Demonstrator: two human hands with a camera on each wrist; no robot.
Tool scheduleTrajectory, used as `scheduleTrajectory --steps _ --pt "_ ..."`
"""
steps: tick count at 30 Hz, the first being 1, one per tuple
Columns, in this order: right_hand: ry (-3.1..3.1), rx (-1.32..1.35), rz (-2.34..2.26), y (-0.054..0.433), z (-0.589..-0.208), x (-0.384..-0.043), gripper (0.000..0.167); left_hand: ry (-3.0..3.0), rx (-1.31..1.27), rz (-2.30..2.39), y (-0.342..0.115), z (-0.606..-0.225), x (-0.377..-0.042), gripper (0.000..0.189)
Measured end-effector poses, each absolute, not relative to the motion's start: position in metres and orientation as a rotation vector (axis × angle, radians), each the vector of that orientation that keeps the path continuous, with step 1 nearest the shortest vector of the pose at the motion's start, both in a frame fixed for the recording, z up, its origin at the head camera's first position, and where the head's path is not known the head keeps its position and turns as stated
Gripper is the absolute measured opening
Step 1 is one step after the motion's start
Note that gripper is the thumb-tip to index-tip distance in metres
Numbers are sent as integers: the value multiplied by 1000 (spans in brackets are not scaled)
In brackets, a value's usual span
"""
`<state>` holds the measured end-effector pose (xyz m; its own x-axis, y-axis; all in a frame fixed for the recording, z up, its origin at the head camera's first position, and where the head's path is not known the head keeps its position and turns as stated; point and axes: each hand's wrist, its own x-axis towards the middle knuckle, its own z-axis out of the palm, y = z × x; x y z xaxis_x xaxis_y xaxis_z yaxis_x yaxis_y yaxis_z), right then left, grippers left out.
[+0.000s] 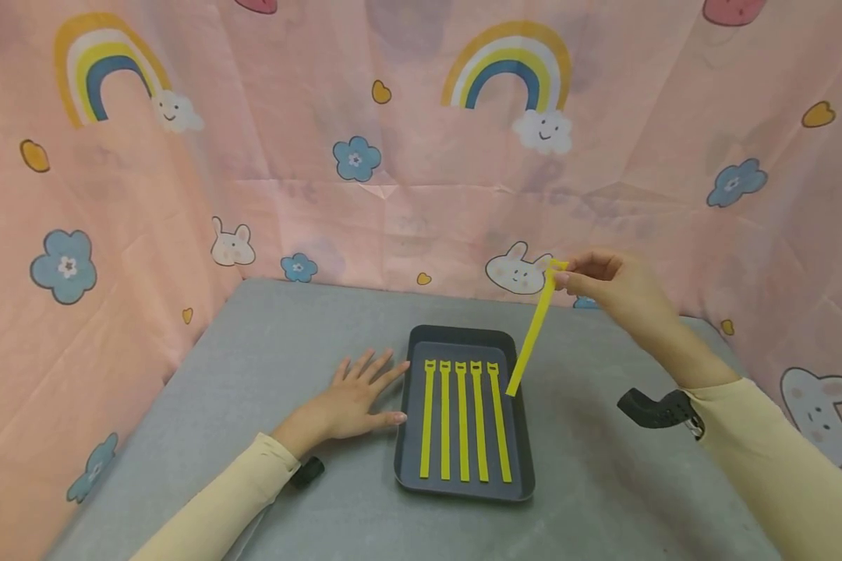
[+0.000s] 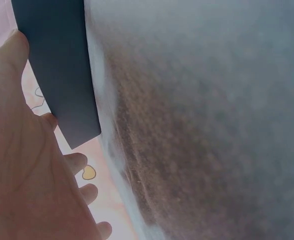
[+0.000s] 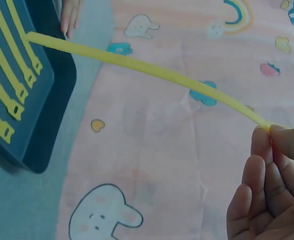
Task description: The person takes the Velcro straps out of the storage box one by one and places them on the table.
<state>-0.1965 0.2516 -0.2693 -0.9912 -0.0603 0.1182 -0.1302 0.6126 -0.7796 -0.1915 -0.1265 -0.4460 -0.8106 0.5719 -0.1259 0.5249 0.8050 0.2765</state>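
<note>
My right hand (image 1: 613,292) pinches a yellow hook-and-loop cable tie (image 1: 533,335) by its slotted head, between thumb and forefinger. The strap hangs at a slant, its free end overlapping the right rim of the dark grey tray (image 1: 525,436) in the head view. In the right wrist view, the held tie (image 3: 147,67) bows slightly away from the fingertips. Inside the tray lie several matching cable ties (image 1: 461,421), side by side with their slotted heads at the far end. Fingers spread, my left hand (image 1: 354,401) rests at the tray's left edge, thumb and forefinger at its wall (image 2: 57,65).
A grey cloth (image 1: 309,335) covers the table beneath the tray. Pink patterned curtains (image 1: 421,226) stand along the back and both sides. Dark wrist mounts (image 1: 656,409) sit at both sleeve cuffs.
</note>
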Motion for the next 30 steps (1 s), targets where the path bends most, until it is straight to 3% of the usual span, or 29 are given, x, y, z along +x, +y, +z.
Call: scheduleTrajectory --steps 30 --pt "-2948 45 1391 300 -332 -181 45 2784 860 339 -128 -448 -192 85"
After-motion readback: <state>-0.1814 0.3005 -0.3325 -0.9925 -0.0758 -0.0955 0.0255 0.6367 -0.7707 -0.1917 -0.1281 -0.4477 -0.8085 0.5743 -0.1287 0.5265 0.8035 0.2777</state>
